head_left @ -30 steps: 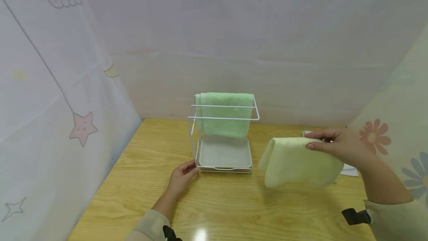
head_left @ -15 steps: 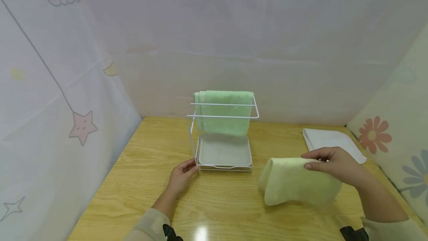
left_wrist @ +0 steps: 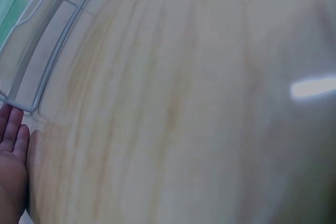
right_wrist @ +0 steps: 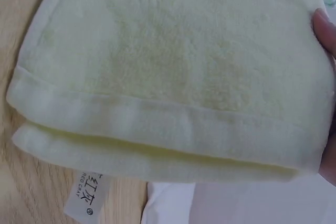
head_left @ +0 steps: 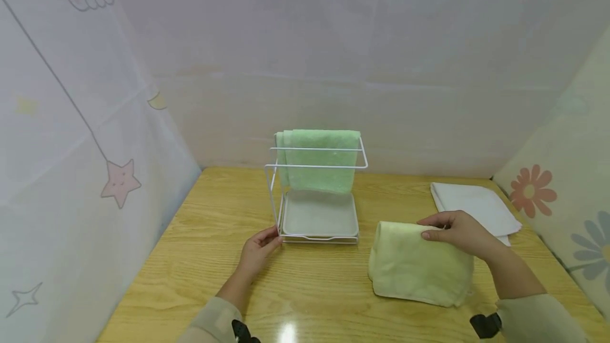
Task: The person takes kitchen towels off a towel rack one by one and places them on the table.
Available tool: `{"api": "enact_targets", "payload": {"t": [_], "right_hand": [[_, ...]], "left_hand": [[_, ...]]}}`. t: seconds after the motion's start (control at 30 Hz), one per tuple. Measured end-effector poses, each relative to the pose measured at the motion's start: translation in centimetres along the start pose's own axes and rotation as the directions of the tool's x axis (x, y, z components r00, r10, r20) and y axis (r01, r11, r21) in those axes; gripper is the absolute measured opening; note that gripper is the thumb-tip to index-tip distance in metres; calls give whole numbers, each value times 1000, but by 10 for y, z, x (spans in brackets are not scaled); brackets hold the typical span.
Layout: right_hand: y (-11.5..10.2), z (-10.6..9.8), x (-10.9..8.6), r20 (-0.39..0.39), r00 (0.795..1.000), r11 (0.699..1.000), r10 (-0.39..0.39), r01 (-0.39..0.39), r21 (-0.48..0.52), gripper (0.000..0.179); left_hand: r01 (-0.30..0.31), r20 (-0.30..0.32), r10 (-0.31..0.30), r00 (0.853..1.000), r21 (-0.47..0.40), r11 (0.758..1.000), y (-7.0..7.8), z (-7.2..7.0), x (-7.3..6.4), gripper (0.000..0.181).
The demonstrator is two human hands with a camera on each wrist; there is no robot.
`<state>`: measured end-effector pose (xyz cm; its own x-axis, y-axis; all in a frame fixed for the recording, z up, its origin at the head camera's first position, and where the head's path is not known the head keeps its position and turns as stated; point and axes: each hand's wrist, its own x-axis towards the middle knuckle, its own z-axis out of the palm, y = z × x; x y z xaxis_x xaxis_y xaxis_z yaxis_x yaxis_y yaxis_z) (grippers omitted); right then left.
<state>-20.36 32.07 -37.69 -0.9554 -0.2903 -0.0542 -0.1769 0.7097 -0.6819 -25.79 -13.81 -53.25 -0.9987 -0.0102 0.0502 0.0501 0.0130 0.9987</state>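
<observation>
At the front left foot of a white wire towel rack (head_left: pixel 316 166), my left hand (head_left: pixel 257 250) holds the lower corner between thumb and fingers. In the left wrist view the fingertips (left_wrist: pixel 14 113) meet the wire base. A green towel (head_left: pixel 321 173) hangs folded over the rack's back bar; the two front bars are bare. My right hand (head_left: pixel 459 233) pinches a folded yellow towel (head_left: pixel 419 266) by its top fold, to the right of the rack. The towel hangs down close to the tabletop. In the right wrist view its hemmed edges lie nearly together, with a white label (right_wrist: pixel 86 195) below them.
A folded white towel (head_left: pixel 469 202) lies at the back right of the wooden table (head_left: pixel 205 258), behind my right hand. A pale tray (head_left: pixel 320 213) sits in the rack's base. Printed curtains (head_left: pixel 305 57) stand behind and at both sides.
My right hand has lowered the yellow towel toward the table and moved slightly left. The towel's swing has settled, and the white towel behind is uncovered. My left hand stays on the rack.
</observation>
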Motion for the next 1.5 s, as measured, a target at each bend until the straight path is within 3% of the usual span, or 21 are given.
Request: {"api": "enact_targets", "payload": {"t": [0.3,0.63,0.77,1.13,1.37,1.5], "right_hand": [[26,11,29,5,1000,1000,-5,5,8,46],[56,34,58,32,995,995,90,-92,50,52],[61,41,63,23,993,992,115,-116,54,52],[76,54,71,-33,987,985,157,-154,71,50],[81,56,68,-46,991,989,129,-125,85,60],[77,60,58,-71,992,995,101,-99,25,63]], "left_hand": [[26,5,-26,1000,-5,1000,1,-1,2,40],[2,-6,-2,1000,-5,1000,1,1,0,40],[-11,-4,11,1000,-5,1000,0,1,-2,40],[24,0,-24,1000,-35,999,4,2,-3,42],[23,6,-23,1000,-9,1000,3,1,-4,39],[21,2,-21,1000,-5,1000,2,0,-2,40]]}}
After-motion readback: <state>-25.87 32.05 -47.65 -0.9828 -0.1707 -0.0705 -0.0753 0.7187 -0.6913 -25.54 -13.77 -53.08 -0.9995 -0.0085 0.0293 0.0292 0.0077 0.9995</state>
